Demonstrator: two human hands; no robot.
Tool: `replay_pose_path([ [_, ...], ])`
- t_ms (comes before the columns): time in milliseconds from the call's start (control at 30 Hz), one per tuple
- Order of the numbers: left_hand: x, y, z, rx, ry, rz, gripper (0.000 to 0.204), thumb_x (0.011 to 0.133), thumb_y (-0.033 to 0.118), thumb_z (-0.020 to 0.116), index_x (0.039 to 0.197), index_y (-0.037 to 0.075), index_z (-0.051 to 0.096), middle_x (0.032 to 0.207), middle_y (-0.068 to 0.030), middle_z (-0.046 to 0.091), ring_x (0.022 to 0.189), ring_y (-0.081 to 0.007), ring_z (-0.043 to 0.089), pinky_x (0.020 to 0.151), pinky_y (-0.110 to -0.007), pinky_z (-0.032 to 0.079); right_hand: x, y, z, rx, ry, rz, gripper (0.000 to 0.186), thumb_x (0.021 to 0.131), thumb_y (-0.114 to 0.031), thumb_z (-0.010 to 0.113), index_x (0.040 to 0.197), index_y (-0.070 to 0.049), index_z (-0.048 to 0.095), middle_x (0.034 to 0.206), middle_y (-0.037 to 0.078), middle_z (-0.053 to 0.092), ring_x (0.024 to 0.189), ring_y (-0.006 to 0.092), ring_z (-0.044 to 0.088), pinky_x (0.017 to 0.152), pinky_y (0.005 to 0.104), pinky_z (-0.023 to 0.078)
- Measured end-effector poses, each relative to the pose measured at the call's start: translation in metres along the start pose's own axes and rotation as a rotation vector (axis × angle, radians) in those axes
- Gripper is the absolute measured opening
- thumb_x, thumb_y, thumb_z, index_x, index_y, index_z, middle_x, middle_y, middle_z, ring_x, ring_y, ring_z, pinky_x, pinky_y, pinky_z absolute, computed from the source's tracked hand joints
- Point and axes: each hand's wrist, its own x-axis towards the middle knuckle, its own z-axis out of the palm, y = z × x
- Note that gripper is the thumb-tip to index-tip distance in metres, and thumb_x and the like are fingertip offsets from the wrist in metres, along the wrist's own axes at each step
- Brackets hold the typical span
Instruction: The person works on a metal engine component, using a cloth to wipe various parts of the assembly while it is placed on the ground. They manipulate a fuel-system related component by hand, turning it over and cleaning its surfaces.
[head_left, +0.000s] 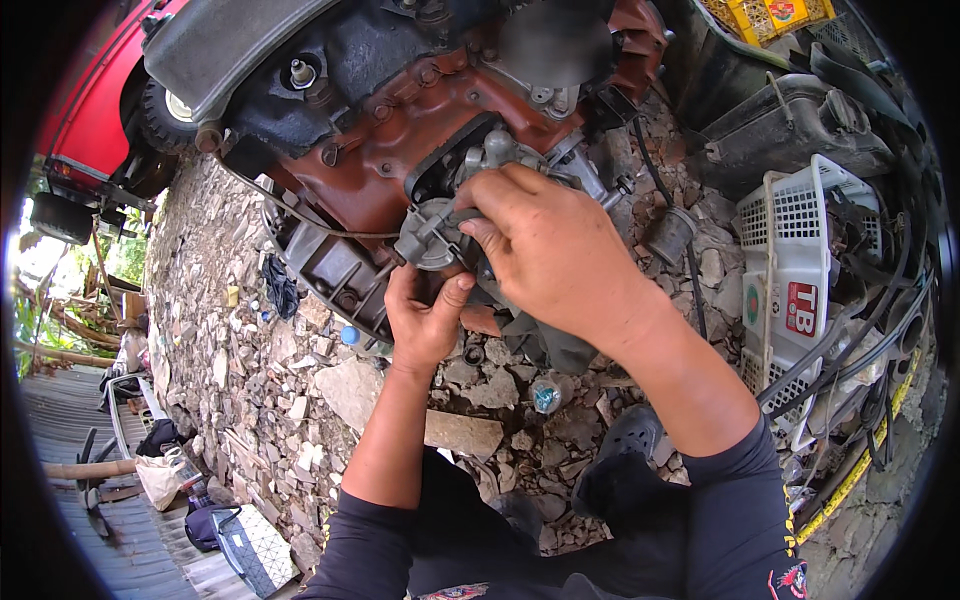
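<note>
A reddish-brown engine block [350, 185] fills the upper middle. At its near side sits a grey cast-metal part [420, 240] with fittings; I cannot tell whether it is bolted on or loose. My right hand [545, 250] is closed on the top of this part, thumb and fingers curled over it, hiding much of it. My left hand [425, 325] grips the part from below, its thumb pointing up and some fingertips hidden beneath it. A thin metal pipe [340, 229] runs left from beside the part.
Rubble ground [220, 350] surrounds my feet [625, 445]. A white plastic crate [790, 290], dark containers [780, 130] and hoses stand at right. A red vehicle [90, 105] is at upper left; corrugated sheeting [90, 530] with bags [160, 480] lies at lower left.
</note>
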Motion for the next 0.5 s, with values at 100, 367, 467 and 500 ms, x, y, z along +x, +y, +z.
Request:
replay_pose_path([
  [100,0.0,-0.001,0.005,0.028,0.019,0.01,0.047,0.09,0.016,0.077,0.126,-0.001,0.053,0.103,-0.0028,0.065,0.092,-0.0105,0.059,0.085,-0.026,0.048,0.0,-0.003,0.003,0.023,0.034,0.022,0.009,0.089,-0.01,0.063,0.094,-0.002,0.062,0.089,0.014,0.064,0.082,0.0379,0.066,0.07,0.0455,0.053],
  [367,0.0,0.0,0.009,0.089,0.064,0.055,0.044,0.093,0.028,0.074,0.122,0.001,0.057,0.092,-0.0003,0.065,0.081,-0.0074,0.059,0.072,-0.023,0.047,-0.011,-0.008,0.019,0.188,0.103,0.1,0.014,0.089,-0.008,0.063,0.1,-0.001,0.065,0.092,0.015,0.064,0.082,0.0371,0.066,0.073,0.0445,0.053],
  [467,-0.001,0.001,0.007,0.084,0.046,0.019,0.044,0.092,0.02,0.074,0.126,-0.001,0.054,0.104,-0.0023,0.063,0.092,-0.0109,0.058,0.084,-0.027,0.047,-0.009,0.002,0.012,0.224,0.052,0.026,0.016,0.089,-0.009,0.063,0.103,-0.001,0.066,0.095,0.015,0.065,0.082,0.0362,0.067,0.072,0.0439,0.054],
  [500,-0.001,0.002,0.006,0.081,0.039,0.008,0.045,0.092,0.018,0.074,0.128,-0.001,0.054,0.107,-0.0029,0.062,0.095,-0.0119,0.058,0.087,-0.028,0.047,-0.012,0.003,0.009,0.206,0.03,0.034,0.017,0.089,-0.009,0.063,0.104,-0.001,0.066,0.095,0.015,0.066,0.082,0.0359,0.067,0.071,0.0435,0.054],
])
